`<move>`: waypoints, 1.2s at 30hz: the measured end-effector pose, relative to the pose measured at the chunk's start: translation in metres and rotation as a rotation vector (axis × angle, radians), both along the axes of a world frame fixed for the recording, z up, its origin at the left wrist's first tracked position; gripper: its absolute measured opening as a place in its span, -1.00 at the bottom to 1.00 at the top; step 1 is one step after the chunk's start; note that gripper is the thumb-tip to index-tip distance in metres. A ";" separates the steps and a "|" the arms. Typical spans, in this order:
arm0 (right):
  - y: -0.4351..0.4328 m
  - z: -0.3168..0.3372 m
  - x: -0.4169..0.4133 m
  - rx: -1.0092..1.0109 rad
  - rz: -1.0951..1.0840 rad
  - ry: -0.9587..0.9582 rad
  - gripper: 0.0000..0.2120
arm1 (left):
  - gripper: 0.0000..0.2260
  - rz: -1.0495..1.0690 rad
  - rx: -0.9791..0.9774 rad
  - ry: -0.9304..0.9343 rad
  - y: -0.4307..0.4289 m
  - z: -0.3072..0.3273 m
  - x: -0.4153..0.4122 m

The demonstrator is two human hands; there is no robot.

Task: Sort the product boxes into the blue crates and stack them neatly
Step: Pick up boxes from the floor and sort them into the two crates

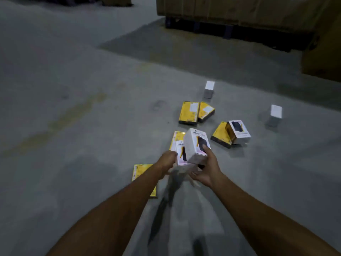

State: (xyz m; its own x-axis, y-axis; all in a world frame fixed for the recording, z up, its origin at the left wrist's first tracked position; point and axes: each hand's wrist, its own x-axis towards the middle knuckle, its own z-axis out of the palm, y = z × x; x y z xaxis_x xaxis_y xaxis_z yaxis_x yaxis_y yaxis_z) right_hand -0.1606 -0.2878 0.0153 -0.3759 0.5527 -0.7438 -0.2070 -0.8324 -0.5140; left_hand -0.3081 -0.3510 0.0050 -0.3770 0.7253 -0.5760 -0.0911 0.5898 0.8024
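Above the floor (73,108), hands (166,163) (204,169) around white boxes (180,155) (196,145)

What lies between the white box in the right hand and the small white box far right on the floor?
Head view: a yellow box and a white box with a dark picture, touching each other.

The left forearm (127,198) covers half of a flat yellow cardboard box (140,170). A white product box (179,150) is partly hidden behind the white printed carton (196,145) that the right hand (206,172) holds. Whether the blurred left hand (167,161) grips it is unclear. The top edge cuts off the large brown cartons (230,6).
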 end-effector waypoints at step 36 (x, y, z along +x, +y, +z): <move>0.000 -0.045 -0.034 0.203 0.190 -0.196 -0.81 | -0.81 0.376 -0.084 -0.118 -0.033 -0.064 -0.030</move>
